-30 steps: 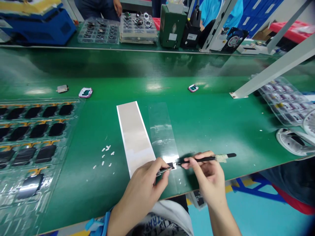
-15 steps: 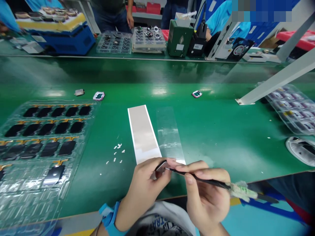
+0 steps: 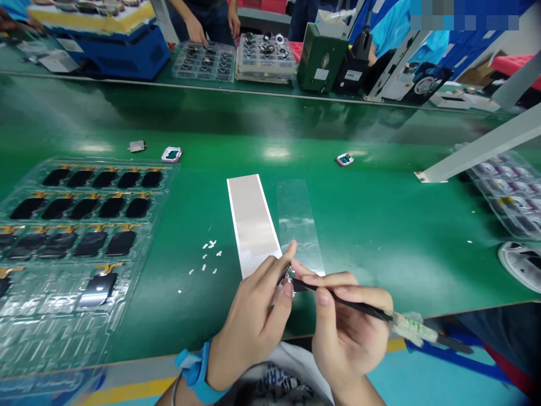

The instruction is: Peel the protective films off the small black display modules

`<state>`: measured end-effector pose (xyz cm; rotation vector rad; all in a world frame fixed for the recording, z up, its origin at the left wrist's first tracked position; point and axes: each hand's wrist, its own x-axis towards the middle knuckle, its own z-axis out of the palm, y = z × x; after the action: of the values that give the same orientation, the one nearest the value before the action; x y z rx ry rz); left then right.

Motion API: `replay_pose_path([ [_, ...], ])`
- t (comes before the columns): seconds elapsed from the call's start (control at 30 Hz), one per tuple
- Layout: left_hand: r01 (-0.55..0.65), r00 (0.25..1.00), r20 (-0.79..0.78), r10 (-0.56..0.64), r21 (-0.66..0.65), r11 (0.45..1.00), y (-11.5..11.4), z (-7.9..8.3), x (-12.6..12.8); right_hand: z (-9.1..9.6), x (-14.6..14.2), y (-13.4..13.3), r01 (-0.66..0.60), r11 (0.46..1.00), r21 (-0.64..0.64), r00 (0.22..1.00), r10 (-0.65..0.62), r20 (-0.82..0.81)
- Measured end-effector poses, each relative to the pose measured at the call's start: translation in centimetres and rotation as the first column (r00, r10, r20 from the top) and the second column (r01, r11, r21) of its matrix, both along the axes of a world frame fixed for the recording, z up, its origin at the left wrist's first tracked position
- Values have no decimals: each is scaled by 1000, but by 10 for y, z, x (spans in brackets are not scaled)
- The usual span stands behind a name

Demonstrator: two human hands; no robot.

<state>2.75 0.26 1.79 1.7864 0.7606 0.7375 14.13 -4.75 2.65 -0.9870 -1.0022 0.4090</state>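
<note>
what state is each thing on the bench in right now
left hand: pinching a small part, too small to identify
right hand: gripping black tweezers
black tweezers: tips at the small part, grip wrapped in tape
beige strip: lying flat, white edges
clear film strip: lying flat
white scraps: scattered on the mat
blister tray: holding black panels with gold tails

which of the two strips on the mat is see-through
The right-hand clear film strip: the green mat shows through it, unlike the white-edged beige strip.

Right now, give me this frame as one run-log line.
left hand: holds small dark item | right hand: black tweezers | beside: clear film strip, pale strip
</note>
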Motion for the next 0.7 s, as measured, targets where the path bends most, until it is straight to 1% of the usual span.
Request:
replay_pose_path([
  [0.13,-5,1000,5,5,-9,1000,0,-1,-2,-2,1,1,12,1000,-6,1000,-12,27],
  [0.3,-16,1000,-14,16,7,1000,1,-2,0,-2,2,1,-4,1000,-2,999,4,45],
  [0.47,-6,1000,-15,6,0,1000,2,-3,1,-4,4,0,20,1000,12,998,-21,52],
  [0.57,-6,1000,-13,6,-12,1000,1,-3,0,-5,5,-1,-15,1000,15,998,14,66],
  [0.7,-3,1000,-8,2,-26,1000,1,-4,-1,-6,6,-2,-32,999,18,996,30,83],
])
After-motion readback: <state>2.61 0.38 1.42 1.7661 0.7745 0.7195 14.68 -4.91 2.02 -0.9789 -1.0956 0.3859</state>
